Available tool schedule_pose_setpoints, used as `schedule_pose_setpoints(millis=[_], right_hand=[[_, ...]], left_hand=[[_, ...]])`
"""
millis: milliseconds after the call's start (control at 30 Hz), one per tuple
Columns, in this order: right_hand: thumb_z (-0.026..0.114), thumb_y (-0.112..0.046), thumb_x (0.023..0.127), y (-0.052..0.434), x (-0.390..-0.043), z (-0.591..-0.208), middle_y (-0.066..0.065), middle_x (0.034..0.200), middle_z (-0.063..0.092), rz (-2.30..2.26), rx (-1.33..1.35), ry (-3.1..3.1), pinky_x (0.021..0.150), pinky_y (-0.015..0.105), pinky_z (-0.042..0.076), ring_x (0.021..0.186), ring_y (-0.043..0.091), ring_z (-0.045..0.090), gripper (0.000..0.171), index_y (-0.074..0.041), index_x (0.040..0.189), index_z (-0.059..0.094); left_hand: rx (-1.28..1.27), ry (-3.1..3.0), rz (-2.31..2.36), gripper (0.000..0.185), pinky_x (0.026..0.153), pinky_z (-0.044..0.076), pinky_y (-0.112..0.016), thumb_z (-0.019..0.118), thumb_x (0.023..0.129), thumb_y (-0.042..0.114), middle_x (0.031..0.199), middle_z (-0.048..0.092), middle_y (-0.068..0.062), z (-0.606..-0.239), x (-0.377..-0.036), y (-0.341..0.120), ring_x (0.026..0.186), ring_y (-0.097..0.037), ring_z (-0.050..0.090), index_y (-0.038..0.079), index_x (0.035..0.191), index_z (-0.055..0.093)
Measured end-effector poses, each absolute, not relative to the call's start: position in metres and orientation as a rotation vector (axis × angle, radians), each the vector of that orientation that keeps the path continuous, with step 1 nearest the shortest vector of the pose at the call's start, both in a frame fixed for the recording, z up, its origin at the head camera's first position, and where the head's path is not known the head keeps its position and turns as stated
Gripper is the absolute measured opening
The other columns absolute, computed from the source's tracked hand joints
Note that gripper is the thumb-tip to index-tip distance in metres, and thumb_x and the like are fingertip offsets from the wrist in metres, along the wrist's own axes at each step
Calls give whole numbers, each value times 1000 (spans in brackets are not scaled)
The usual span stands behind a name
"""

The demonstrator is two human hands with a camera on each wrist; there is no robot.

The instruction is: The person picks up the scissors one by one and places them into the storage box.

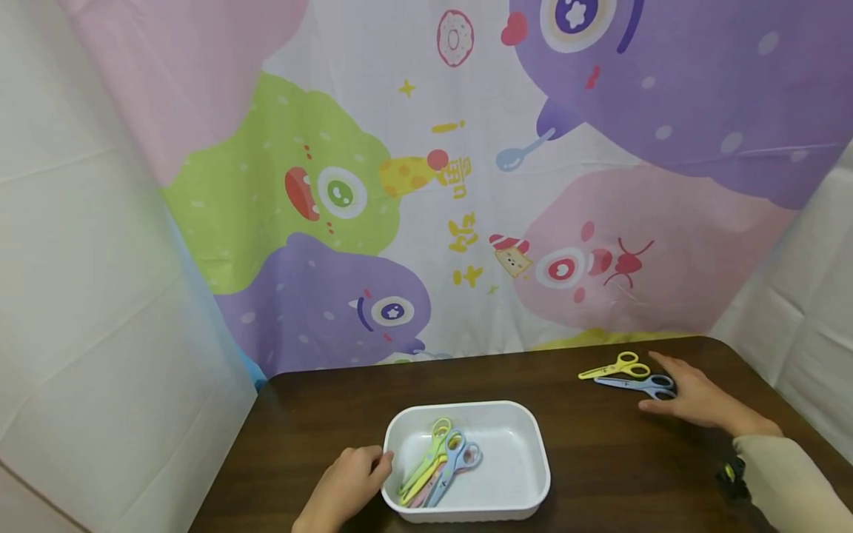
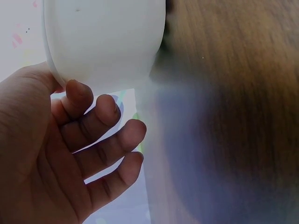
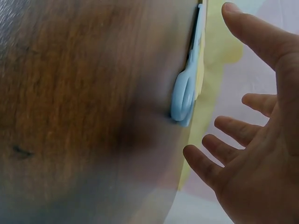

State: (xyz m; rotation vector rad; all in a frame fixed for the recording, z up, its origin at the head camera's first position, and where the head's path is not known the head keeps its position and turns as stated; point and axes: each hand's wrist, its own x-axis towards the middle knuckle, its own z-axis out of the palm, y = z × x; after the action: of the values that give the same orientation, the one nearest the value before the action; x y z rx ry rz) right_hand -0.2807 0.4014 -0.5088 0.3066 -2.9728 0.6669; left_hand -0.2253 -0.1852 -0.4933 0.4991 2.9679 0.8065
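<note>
My left hand [image 1: 349,481] grips the left rim of a white tray [image 1: 533,459], its thumb and index finger at the edge. In the left wrist view, the other fingers [image 2: 133,133] curl loosely beside the tray wall. Several pairs of scissors lie together in the tray's left part, blue scissors [image 1: 445,468] on top and green scissors [image 1: 429,451] beside them. At the back right, my right hand [image 1: 700,400] spreads its thumb and fingers around the handles of other blue scissors [image 1: 636,384]. Yellow scissors [image 1: 616,366] lie just behind those, blades pointing left.
The dark wooden table [image 1: 320,414] carries the tray near its front edge. A printed cartoon curtain [image 1: 426,222] hangs along the back edge. White cloth walls [image 1: 100,296] stand at both sides.
</note>
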Motion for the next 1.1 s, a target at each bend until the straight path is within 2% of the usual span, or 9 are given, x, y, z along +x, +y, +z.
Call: schedule_pose_setpoints(millis=[433, 600, 733, 1100], right_hand=[[83, -44, 82, 408, -281, -514, 44, 137, 46, 644, 305, -2948, 96, 73, 41, 124, 62, 46, 92, 12, 143, 42], [79, -39, 86, 411, -283, -519, 41, 133, 51, 637, 311, -2941, 93, 70, 43, 119, 60, 50, 81, 14, 138, 47], [76, -35, 89, 412, -284, -522, 40, 132, 53, 644, 300, -2947, 93, 71, 41, 118, 61, 50, 72, 14, 135, 49], [71, -34, 93, 416, -285, -526, 39, 126, 57, 671, 244, -2942, 93, 69, 41, 116, 60, 51, 64, 16, 130, 55]], left_hand=[[492, 2959, 802, 35, 52, 34, -27, 58, 102, 28, 58, 40, 8, -493, -225, -185, 53, -7, 38, 17, 69, 57], [496, 2955, 814, 34, 53, 35, -27, 58, 102, 28, 59, 42, 8, -493, -225, -185, 54, -7, 39, 17, 71, 60], [493, 2953, 820, 33, 53, 36, -27, 58, 102, 28, 59, 43, 8, -493, -225, -185, 54, -7, 39, 16, 72, 61], [493, 2963, 802, 33, 54, 37, -27, 58, 103, 28, 59, 45, 8, -493, -225, -185, 55, -7, 41, 17, 72, 62]])
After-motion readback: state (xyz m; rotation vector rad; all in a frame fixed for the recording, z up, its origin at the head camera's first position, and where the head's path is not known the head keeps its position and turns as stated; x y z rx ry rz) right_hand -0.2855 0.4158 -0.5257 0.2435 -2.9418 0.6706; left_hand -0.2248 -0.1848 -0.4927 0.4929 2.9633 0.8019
